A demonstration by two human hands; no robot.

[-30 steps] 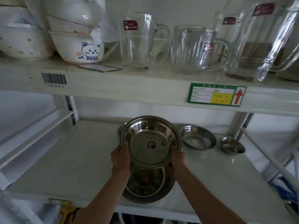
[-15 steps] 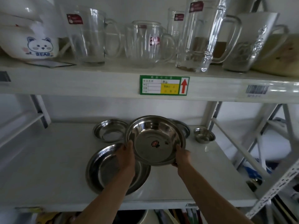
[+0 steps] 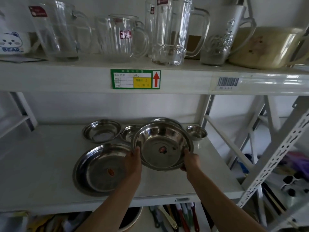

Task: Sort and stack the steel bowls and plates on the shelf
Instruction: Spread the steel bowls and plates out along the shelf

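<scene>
A large steel bowl (image 3: 161,147) with a red sticker inside is held tilted above the white shelf (image 3: 41,164). My left hand (image 3: 133,162) grips its left rim and my right hand (image 3: 191,160) grips its right rim. To its left a wide steel plate (image 3: 100,168) lies flat on the shelf. Behind stand a medium steel bowl (image 3: 102,130), a small bowl (image 3: 129,132) and, at the right, another small bowl (image 3: 196,132). The rim of one more steel dish (image 3: 165,120) shows just behind the held bowl.
The upper shelf (image 3: 66,77) carries glass mugs (image 3: 120,37), a tall glass jug (image 3: 170,30), a white bear bowl (image 3: 11,41) and a beige basin (image 3: 265,47). Slanted white shelf struts (image 3: 274,158) stand at the right. Utensils (image 3: 175,216) lie below.
The view has swung right. Both hands have carried the large bowl to the right, off the wide plate, which now lies uncovered at the left.
</scene>
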